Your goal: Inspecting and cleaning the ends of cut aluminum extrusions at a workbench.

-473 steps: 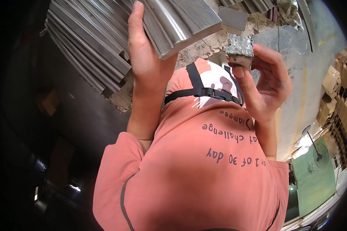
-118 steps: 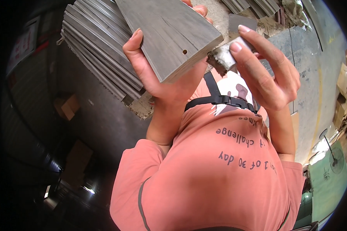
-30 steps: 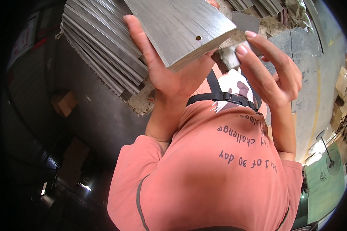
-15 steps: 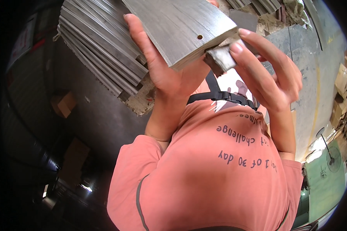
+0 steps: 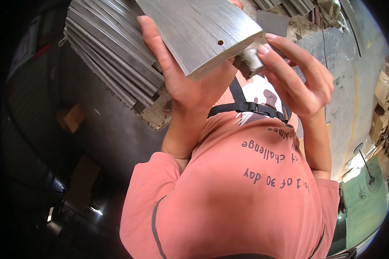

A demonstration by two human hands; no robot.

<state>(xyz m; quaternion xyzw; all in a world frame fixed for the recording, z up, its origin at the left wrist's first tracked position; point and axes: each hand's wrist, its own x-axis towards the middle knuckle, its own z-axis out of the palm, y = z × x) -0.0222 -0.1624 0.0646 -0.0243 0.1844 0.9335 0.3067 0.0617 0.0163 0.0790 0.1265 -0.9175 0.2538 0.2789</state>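
My left hand [image 5: 183, 84] is closed round a wide, flat grey metal piece [image 5: 203, 34] with a small round hole near its near end. The thumb lies along its left edge, and the far end runs out of the top of the picture. In my right hand [image 5: 304, 82] the fingers pinch a small pale block [image 5: 253, 59] with a rough dark side; I cannot tell its exact kind. The block is right below the metal piece's near right corner, its contact with the end face partly hidden.
A stack of long grey metal strips [image 5: 112, 47] lies to the far left. More metal pieces [image 5: 298, 5] and a dark flat plate [image 5: 272, 22] are at the top right. Cardboard boxes [image 5: 71, 117] stand on the floor at left, others [image 5: 382, 110] at right, near a fan [image 5: 371, 178].
The metal piece has shifted slightly left and down. My right hand has moved a little left, and the small block has turned and slid slightly up under the corner.
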